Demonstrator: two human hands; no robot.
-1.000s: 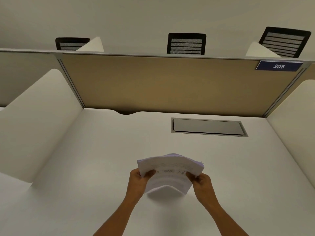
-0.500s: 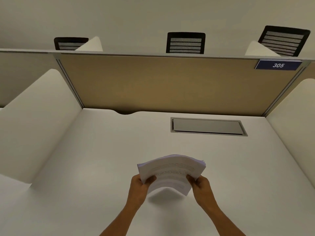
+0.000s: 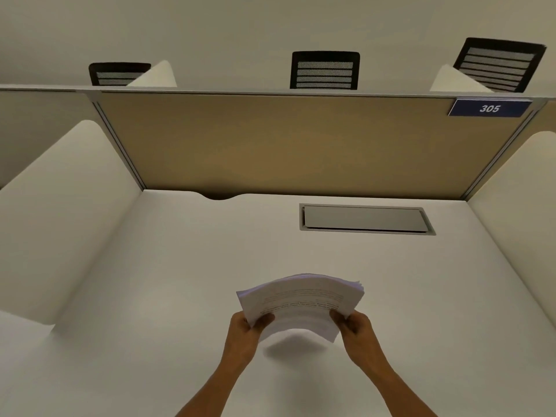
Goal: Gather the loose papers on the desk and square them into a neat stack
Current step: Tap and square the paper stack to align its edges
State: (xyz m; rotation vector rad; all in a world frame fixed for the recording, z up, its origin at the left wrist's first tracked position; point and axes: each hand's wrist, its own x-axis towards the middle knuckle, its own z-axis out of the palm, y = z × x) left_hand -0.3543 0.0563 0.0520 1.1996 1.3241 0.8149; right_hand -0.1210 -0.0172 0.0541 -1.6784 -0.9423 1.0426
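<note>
White papers are bowing upward at lower centre, long axis left-right, clear of the desk; left hand and right hand are pinching opposite short edges.

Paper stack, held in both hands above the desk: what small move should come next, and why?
Probably lower the paper stack and tap its bottom edge on the desk. The left hand and right hand hold it bowed, and its sheet edges look fanned at the upper right.
</note>
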